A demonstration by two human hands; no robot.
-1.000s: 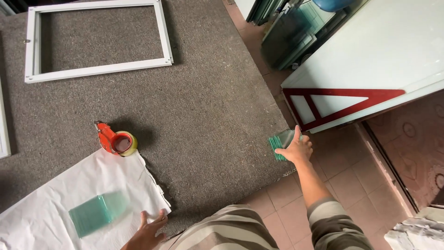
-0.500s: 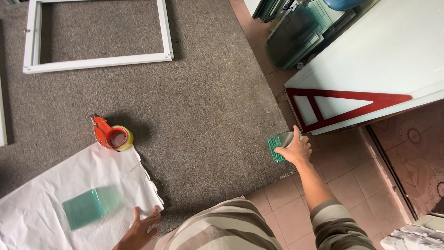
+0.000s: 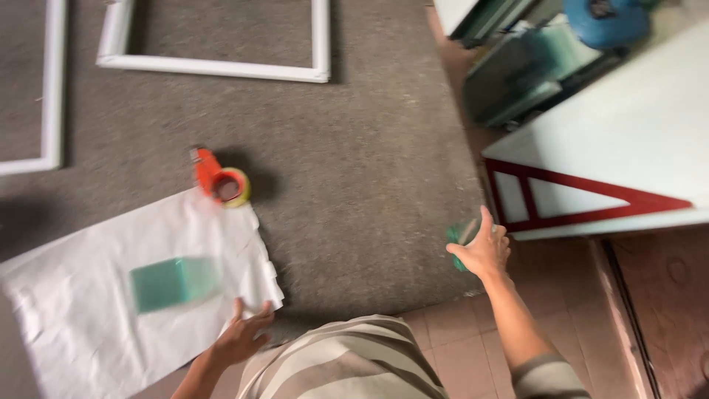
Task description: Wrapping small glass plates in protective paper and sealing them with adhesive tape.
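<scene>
The right hand (image 3: 484, 251) is closed around a small stack of green-tinted glass pieces (image 3: 459, 235) at the right edge of the desk (image 3: 369, 177), which is covered in grey carpet. The thumb points upward along the stack; the fingers wrap its far side. The stack sits at the desk edge, just left of a white panel with a red triangular frame (image 3: 583, 199) that lies beyond the desk.

The left hand (image 3: 244, 336) is spread, fingers extended, with the fingertips touching the near right corner of a white paper sheet (image 3: 81, 295). It grips nothing. The sheet lies flat at the near left corner of the desk.

A green-tinted glass block (image 3: 173, 282) rests on the paper sheet, near its middle, apart from the left hand. An orange tape dispenser (image 3: 220, 179) holding a roll stands at the far right corner of the sheet, touching its edge.

White rectangular frames (image 3: 221, 68) lie flat along the far edge of the desk. The view is motion-blurred; fine detail on the glass cannot be read.
</scene>
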